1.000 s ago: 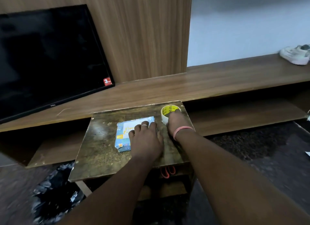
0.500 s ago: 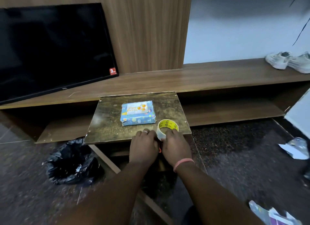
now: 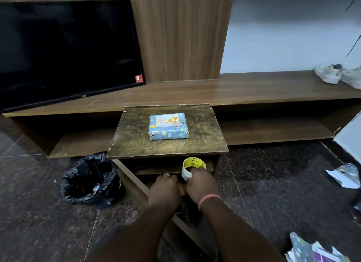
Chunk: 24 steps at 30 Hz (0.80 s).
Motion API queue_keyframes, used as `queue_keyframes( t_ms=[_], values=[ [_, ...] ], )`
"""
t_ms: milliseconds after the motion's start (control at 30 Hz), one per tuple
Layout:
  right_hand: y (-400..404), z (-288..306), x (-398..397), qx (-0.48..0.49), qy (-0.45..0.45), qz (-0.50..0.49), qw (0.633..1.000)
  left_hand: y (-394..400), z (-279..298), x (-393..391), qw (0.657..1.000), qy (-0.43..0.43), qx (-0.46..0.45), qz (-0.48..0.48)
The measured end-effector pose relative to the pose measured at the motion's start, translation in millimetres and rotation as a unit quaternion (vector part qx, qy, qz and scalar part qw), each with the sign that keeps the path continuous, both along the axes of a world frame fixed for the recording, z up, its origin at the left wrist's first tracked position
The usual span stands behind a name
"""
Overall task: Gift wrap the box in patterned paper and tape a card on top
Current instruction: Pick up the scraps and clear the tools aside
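Dim indoor light; wide-angle edge warp; blurred floor edges.

I see the box [image 3: 168, 127] lying flat near the middle of the small brown counter [image 3: 132, 142], set slightly toward the far side. It is fully wrapped in blue paper with small pale and coloured spots, and the paper is a little torn or crumpled at the near left corner. A white card [image 3: 168, 120] lies flat on the top face, with yellow lettering I cannot read for sure and orange balloons at its right. The roll of tape [image 3: 193, 167], with its yellow core, is off the counter, below the near edge.
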State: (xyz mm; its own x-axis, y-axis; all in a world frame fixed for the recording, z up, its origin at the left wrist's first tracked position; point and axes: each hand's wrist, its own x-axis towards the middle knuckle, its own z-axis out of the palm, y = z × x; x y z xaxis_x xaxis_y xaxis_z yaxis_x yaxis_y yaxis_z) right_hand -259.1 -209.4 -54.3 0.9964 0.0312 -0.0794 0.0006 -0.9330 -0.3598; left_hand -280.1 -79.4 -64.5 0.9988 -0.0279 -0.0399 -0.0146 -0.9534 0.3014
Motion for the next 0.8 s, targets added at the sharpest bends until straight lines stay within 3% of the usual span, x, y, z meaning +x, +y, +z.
queue_keyframes(
  t_ms=[433, 567, 633, 800],
  values=[
    [38, -60, 108, 0.092, 0.182, -0.015, 0.979, -12, -16, 28, 0.994, 0.083, 0.06, 0.043],
    [38, -79, 129, 0.056, 0.237, 0.03, 0.969, -18, -25, 40, 0.99, 0.09, 0.092, 0.065],
    [37, -88, 136, 0.045, 0.229, 0.082, 0.969, -18, -30, 45, 0.987, 0.102, 0.104, 0.075],
    [49, -105, 150, 0.021, 0.214, 0.055, 0.975, -18, -38, 50, 0.982, 0.118, 0.129, 0.075]
  ],
)
